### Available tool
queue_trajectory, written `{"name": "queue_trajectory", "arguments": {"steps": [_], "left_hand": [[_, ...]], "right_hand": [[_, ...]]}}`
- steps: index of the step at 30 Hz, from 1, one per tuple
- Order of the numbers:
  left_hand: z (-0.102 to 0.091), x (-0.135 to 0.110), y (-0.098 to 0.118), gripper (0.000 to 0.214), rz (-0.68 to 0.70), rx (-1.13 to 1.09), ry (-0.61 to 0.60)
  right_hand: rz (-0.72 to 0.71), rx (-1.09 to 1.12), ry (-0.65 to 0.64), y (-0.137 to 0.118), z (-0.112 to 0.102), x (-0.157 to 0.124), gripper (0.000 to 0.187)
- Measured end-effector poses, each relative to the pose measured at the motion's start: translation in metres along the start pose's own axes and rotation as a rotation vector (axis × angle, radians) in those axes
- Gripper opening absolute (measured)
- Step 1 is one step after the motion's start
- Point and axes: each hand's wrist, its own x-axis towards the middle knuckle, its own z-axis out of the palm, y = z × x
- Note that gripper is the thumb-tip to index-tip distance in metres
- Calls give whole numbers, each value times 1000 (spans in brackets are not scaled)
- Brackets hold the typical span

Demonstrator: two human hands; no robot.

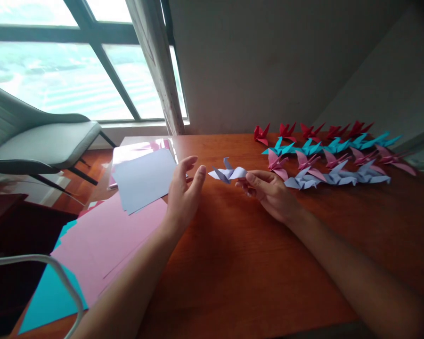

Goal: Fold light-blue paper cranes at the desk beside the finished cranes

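Lower left: pink sheets (pixel 116 235) on the surface (pixel 212 282). Frame centre: right hand (pixel 274 195), grip pinching one end of a folded lilac bird (pixel 229 174); left hand (pixel 182 190), grip spread, just beside its other end. Beyond, right of frame: rows of finished lilac birds (pixel 305 180), pink birds (pixel 277 162), turquoise birds (pixel 280 149), red birds (pixel 260 134).

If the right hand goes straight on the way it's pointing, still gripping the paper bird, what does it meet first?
Probably the left hand. The right hand points toward it, and the pale paper bird it holds would lead. Depth is unclear from this one view.
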Motion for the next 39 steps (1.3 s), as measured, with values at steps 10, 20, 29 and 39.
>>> {"name": "queue_trajectory", "arguments": {"steps": [10,20,29,39], "left_hand": [[5,-3,-6,10,166,65,-55],[3,-2,-4,8,309,249,-32],[5,-4,-5,7,354,217,-157],[4,4,-17,15,333,261,-195]], "right_hand": [[-34,-191,-41,-2,10,-5,24],[-186,-438,152,-4,6,0,32],[-323,-629,132,6,2,3,23],[-422,-767,163,7,1,4,18]]}}
